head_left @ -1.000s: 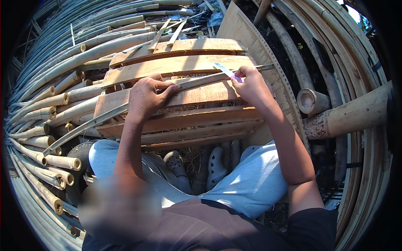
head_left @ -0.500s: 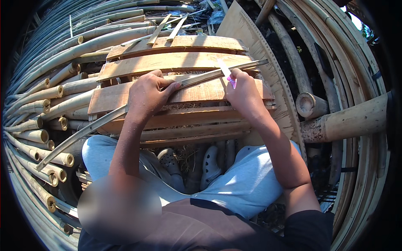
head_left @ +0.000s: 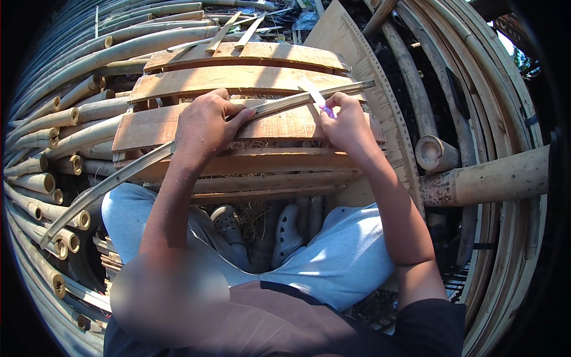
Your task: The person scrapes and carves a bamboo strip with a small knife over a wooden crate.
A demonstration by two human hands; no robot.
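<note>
A long, narrow strip of split bamboo [head_left: 285,102] runs slantwise over a slatted wooden bench [head_left: 154,127], from the lower left up to the right. My left hand [head_left: 205,122] is closed around it, thumb on top. Beyond that hand, the tail of the strip passes under my left forearm and hangs past the bench's left side. In my right hand [head_left: 348,124] is a small knife [head_left: 313,93] with a purple handle, most of which my fingers hide. Its pale, sunlit blade lies across the strip, short of the far right end.
Stacked bamboo poles [head_left: 89,113] fill the left side. Loose slivers [head_left: 223,33] rest on the bench's far edge. To the right stand a curved wooden board [head_left: 380,113], a thick bamboo pole [head_left: 499,177] and long slats [head_left: 505,119]. My clogs [head_left: 287,237] are below the bench.
The whole view has shifted slightly, so things sit a little further left. The knife blade leans somewhat more to the left across the strip. Both hands keep their holds.
</note>
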